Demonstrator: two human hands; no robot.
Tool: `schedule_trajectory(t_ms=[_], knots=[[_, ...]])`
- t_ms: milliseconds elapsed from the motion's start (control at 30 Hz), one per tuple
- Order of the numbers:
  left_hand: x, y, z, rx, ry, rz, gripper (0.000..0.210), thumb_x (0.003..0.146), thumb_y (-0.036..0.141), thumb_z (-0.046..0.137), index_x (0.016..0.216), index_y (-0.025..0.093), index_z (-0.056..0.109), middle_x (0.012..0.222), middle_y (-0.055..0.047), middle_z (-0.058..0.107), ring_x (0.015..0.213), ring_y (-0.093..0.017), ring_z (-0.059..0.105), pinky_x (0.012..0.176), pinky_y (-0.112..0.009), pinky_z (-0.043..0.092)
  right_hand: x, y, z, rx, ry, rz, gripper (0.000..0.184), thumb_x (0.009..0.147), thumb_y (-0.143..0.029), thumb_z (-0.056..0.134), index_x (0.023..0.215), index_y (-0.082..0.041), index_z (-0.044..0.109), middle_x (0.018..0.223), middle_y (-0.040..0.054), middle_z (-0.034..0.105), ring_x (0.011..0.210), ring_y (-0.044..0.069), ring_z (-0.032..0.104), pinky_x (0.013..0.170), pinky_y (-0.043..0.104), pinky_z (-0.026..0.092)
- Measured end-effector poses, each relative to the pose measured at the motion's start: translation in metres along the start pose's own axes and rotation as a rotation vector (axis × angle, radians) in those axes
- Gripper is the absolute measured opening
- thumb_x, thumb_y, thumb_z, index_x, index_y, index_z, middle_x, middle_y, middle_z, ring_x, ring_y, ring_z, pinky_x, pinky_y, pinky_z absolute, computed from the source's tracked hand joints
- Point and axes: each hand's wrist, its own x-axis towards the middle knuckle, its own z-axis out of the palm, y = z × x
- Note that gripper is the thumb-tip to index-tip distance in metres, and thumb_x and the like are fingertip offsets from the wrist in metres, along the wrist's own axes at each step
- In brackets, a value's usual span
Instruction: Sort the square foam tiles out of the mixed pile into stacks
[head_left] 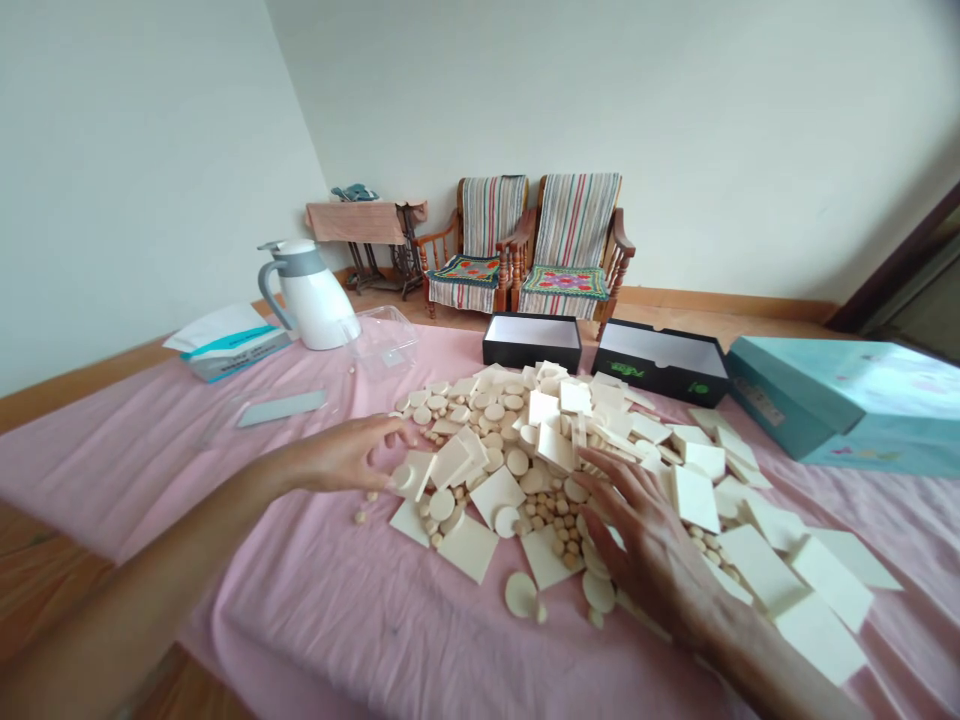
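Observation:
A heap of pale wooden pieces lies spread over the pink cloth: flat squares (469,548), round discs (520,594) and small balls (568,545). At the heap's left edge is my left hand (352,452), its fingers curved with a gap between thumb and forefinger. The thumb tip comes close to a disc (403,476) lying on a square; whether it touches I cannot tell. My right hand (637,525) rests over the heap's right side, palm down and fingers spread, covering some pieces. Nothing shows gripped in either hand.
Behind the heap stand two black open boxes (531,357) (660,375), with a light blue box (847,400) to the right. At the left are a white jug (319,305), a tissue pack (232,345), a clear plastic container (386,340) and a clear lid (281,408).

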Motion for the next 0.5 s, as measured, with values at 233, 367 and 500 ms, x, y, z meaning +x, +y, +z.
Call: schedule_trajectory(t_ms=[233,367,500], knots=[[-0.025,-0.014,0.051,-0.044,0.030,0.001,0.072,0.070,0.047,0.073,0.134,0.027,0.047,0.126,-0.008,0.055,0.115,-0.028,0.054,0.093,-0.036,0.047,0.001,-0.011,-0.004,0.042,0.007,-0.010,0.030,0.090,-0.017,0.047,0.118,-0.017,0.058,0.130,0.0150,0.053,0.121,0.029,0.048,0.095,0.048,0.044],[-0.014,-0.005,0.068,-0.095,0.124,0.004,0.065,0.071,0.051,0.072,0.127,0.024,0.052,0.126,-0.009,0.054,0.117,-0.028,0.052,0.098,-0.038,0.044,-0.001,-0.049,-0.024,0.236,-0.296,-0.138,0.023,0.090,-0.032,0.054,0.109,-0.020,0.058,0.112,0.0094,0.060,0.095,0.022,0.059,0.080,0.036,0.050],[-0.015,0.001,0.066,-0.101,0.131,-0.014,0.062,0.073,0.052,0.070,0.125,0.023,0.054,0.119,-0.009,0.057,0.109,-0.028,0.056,0.092,-0.037,0.047,-0.018,-0.076,-0.027,0.175,-0.576,-0.328,0.016,0.088,-0.037,0.059,0.090,-0.021,0.058,0.086,0.0017,0.061,0.071,0.018,0.057,0.056,0.031,0.043]])
